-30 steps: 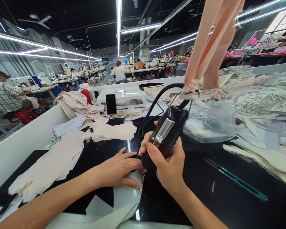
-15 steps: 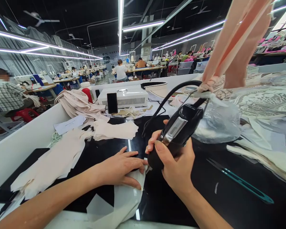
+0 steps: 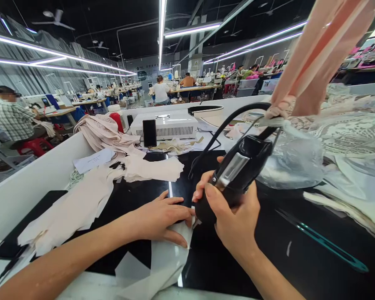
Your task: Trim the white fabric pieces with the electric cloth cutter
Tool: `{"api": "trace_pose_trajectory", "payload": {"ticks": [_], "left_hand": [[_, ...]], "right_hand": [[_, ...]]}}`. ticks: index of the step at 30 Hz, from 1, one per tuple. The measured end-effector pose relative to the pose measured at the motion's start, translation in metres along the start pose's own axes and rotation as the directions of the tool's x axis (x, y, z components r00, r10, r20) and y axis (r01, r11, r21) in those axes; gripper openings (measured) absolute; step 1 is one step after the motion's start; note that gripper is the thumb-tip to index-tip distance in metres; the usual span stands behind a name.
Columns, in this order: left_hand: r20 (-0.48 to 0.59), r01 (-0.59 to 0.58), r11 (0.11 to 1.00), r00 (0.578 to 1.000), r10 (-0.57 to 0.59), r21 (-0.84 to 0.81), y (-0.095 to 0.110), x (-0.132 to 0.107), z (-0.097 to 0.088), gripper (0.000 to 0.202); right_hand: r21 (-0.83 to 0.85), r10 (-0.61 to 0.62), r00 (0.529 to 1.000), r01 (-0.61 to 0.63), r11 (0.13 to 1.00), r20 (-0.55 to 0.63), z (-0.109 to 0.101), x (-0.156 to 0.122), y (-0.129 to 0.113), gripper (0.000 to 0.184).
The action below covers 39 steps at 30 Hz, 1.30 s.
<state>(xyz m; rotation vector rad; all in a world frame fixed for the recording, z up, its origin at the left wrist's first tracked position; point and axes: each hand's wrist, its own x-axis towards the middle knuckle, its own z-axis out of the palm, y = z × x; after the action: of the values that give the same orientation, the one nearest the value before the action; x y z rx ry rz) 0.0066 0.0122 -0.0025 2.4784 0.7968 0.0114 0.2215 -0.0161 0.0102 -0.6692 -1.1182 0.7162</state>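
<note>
My right hand (image 3: 237, 221) is wrapped round a black hand-held electric tool (image 3: 242, 166) with a silver plate on its upper side. The tool leans, its rounded lower end down by the black tabletop. A thick black cord runs from its top, where a strip of peach fabric (image 3: 312, 66) is tied. Flat on a sheer white fabric piece (image 3: 170, 262) lies my left hand (image 3: 165, 218), fingers spread. Its index fingertip is close beside the tool's lower end. The tool's working tip is hidden. A paler corner of material shows left of the fabric.
Teal tweezers (image 3: 334, 248) lie at right. Stacked pale fabric pieces (image 3: 71, 204) and a dark phone-like slab (image 3: 28, 221) are at left. Behind stand a phone (image 3: 149, 133) and a white vented box (image 3: 181, 125). A plastic bag (image 3: 293, 162) and lace pieces (image 3: 356, 129) fill the right.
The view has shifted slightly, so the surroundings sit a little further right. Both hands, the tool and the fabric keep nearly the same places relative to each other.
</note>
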Motion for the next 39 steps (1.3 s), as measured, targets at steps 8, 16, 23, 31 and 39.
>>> {"api": "trace_pose_trajectory", "payload": {"ticks": [8, 16, 23, 31, 39], "left_hand": [[0.006, -0.014, 1.0, 1.0, 0.014, -0.021, -0.002, 0.001, 0.0, 0.039], [-0.013, -0.034, 0.999, 0.999, 0.033, -0.024, -0.005, 0.002, 0.004, 0.047], [0.003, -0.026, 0.999, 1.0, 0.026, -0.039, -0.002, 0.004, 0.0, 0.043], [-0.322, 0.015, 0.977, 0.945, 0.056, 0.214, 0.019, -0.023, 0.022, 0.024], [-0.296, 0.02, 0.878, 0.945, 0.14, 0.479, 0.035, -0.055, 0.069, 0.016]], "right_hand": [[0.091, 0.027, 0.995, -0.036, 0.995, 0.096, -0.008, -0.012, -0.002, 0.049], [0.067, 0.02, 0.999, -0.023, 0.997, 0.041, 0.001, -0.015, -0.009, 0.05], [0.041, 0.064, 0.997, -0.065, 0.997, 0.037, 0.001, -0.025, -0.011, 0.057], [0.07, -0.008, 1.0, 0.008, 0.997, 0.006, 0.002, -0.02, -0.016, 0.055], [0.06, -0.004, 1.0, 0.004, 0.998, 0.012, -0.001, -0.017, -0.024, 0.057]]}}
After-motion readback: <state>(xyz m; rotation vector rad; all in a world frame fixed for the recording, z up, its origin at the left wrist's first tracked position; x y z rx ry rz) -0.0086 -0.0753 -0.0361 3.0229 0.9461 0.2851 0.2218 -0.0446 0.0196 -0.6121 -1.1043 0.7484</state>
